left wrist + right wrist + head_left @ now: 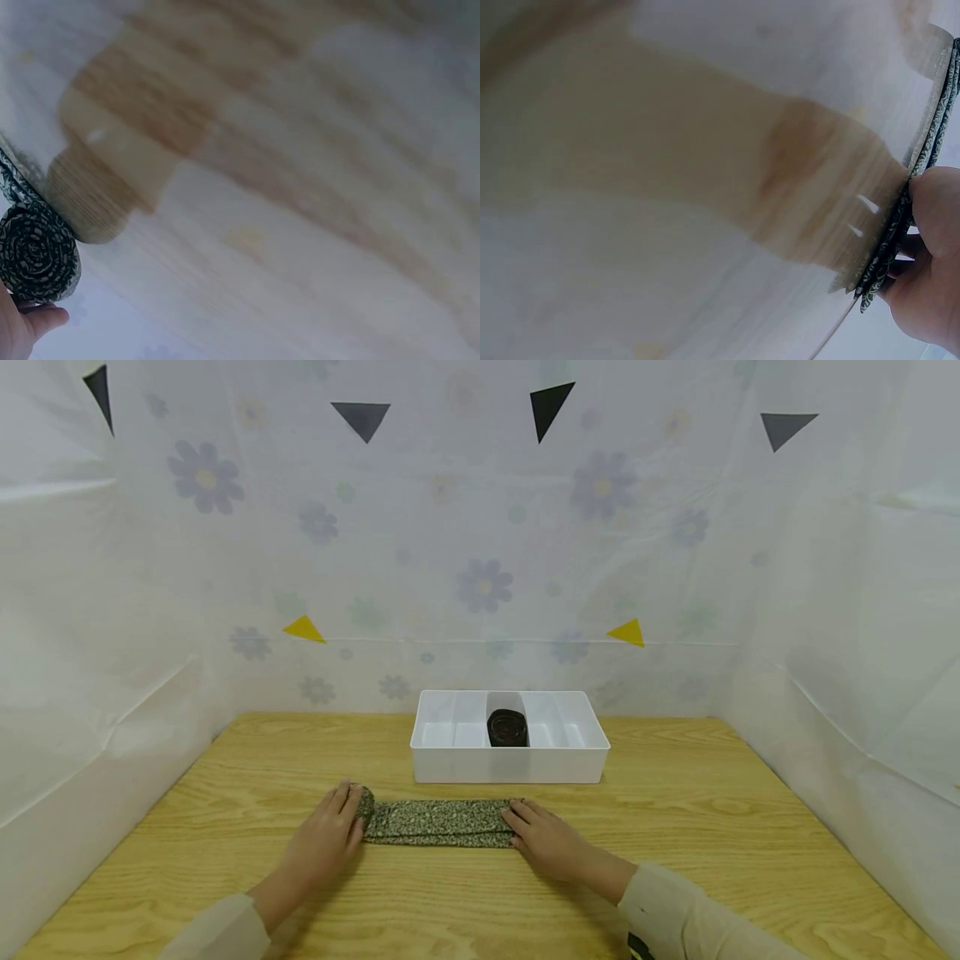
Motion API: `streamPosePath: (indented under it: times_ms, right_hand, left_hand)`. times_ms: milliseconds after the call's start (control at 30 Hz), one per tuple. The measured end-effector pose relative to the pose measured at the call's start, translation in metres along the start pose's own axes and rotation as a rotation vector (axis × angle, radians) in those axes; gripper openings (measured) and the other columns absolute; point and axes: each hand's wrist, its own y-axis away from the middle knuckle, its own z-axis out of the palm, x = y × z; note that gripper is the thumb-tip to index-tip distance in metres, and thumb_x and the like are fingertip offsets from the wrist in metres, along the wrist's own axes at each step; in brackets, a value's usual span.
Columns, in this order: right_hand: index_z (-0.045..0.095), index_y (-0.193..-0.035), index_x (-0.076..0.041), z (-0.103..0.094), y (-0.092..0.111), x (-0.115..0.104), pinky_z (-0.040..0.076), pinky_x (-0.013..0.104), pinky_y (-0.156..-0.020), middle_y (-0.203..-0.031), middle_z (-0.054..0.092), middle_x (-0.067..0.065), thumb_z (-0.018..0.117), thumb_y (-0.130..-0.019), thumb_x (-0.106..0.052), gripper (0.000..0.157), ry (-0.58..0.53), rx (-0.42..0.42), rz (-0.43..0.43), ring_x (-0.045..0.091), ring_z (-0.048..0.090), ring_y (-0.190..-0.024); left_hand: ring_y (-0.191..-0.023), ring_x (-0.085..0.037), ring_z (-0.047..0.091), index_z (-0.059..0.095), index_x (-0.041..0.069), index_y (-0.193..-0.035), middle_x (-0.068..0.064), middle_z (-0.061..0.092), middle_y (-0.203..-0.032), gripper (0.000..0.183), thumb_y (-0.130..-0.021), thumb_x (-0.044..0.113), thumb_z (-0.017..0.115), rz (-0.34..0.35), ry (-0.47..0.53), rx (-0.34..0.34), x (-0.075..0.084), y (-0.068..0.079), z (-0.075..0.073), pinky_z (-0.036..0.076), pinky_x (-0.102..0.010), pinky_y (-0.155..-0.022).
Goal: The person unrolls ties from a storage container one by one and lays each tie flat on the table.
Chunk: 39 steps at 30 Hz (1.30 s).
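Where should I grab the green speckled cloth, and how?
I'd grab the speckled cloth by the rolled-up end, coming from the left and curling your hand round it. That end is a fat, round coil, so it probably gives more to hold than the flat strip reaching to the right hand. The left hand touches that coil.

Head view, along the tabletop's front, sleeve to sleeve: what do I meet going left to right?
Left sleeve → left hand → rolled end of the patterned fabric → flat stretch of that fabric → right hand → right sleeve.
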Motion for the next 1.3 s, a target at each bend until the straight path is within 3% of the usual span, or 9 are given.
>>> streamPosePath:
  times_ms: [200,467,733,1100,1300]
  right_hand:
    - [0.046,-0.133,0.004,-0.003,0.0,-0.001,0.043,0.05,-0.099,-0.136,0.045,0.026,0.046,-0.097,-0.016,0.041,-0.005,-0.006,0.002,0.043,0.045,-0.124]
    - [0.045,-0.134,0.004,-0.002,0.0,0.0,0.041,0.05,-0.101,-0.138,0.043,0.026,0.045,-0.097,-0.016,0.042,-0.018,-0.023,0.013,0.043,0.043,-0.126]
    - [0.045,-0.134,0.003,-0.001,0.0,0.0,0.043,0.05,-0.099,-0.137,0.044,0.026,0.045,-0.097,-0.017,0.042,-0.005,-0.014,0.004,0.042,0.044,-0.125]
    - [0.046,-0.134,0.003,0.0,-0.001,0.0,0.044,0.05,-0.098,-0.136,0.045,0.026,0.045,-0.097,-0.017,0.042,0.004,-0.007,-0.001,0.042,0.045,-0.123]
    - [0.046,-0.133,0.003,0.0,0.0,0.0,0.045,0.05,-0.097,-0.136,0.046,0.026,0.046,-0.097,-0.017,0.041,0.004,-0.003,-0.001,0.043,0.046,-0.123]
  left_hand:
    - [-0.105,-0.041,0.059,0.056,-0.01,-0.119,-0.03,0.057,-0.12,0.043,-0.082,0.009,0.065,-0.009,0.015,-0.002,-0.002,0.001,0.0,0.054,-0.044,-0.082]
    - [-0.098,-0.04,0.062,0.058,-0.011,-0.116,-0.031,0.059,-0.114,0.041,-0.08,0.005,0.067,-0.017,0.031,0.051,-0.005,0.002,0.001,0.056,-0.041,-0.075]
    - [-0.099,-0.04,0.061,0.059,-0.008,-0.115,-0.03,0.059,-0.114,0.038,-0.08,0.005,0.066,-0.049,0.035,0.04,-0.006,0.004,0.0,0.057,-0.038,-0.069]
    - [-0.096,-0.037,0.062,0.062,-0.007,-0.108,-0.026,0.061,-0.111,0.044,-0.067,-0.001,0.077,0.031,-0.048,0.089,-0.012,0.006,-0.001,0.057,-0.038,-0.071]
    - [-0.096,-0.037,0.062,0.063,-0.007,-0.107,-0.026,0.062,-0.111,0.04,-0.069,-0.003,0.075,0.038,-0.057,0.073,-0.016,0.006,0.0,0.056,-0.038,-0.073]
